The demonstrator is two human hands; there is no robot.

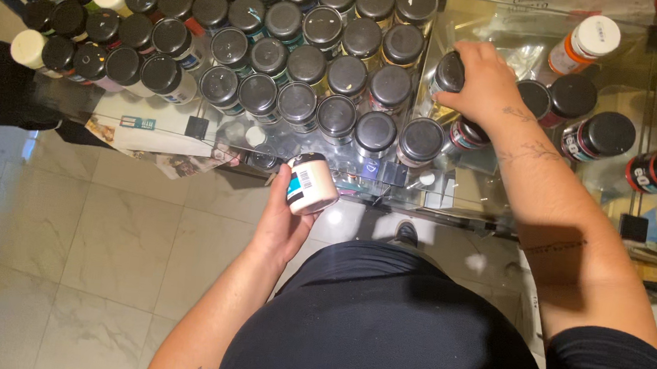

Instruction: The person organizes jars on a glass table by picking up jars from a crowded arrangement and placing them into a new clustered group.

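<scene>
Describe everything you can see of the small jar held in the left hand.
The jar is small, squat and round, with a white body, a dark lid and a label bearing a teal patch and a barcode. It looks like plastic and is closed. It is tilted, lid pointing toward the glass table, held in the air above the tiled floor. Only the left hand touches it, fingers wrapped around its lower side.

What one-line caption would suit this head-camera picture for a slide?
Left hand holds a white paint bottle while the right hand grips a black-capped bottle among rows on a glass table.
</scene>
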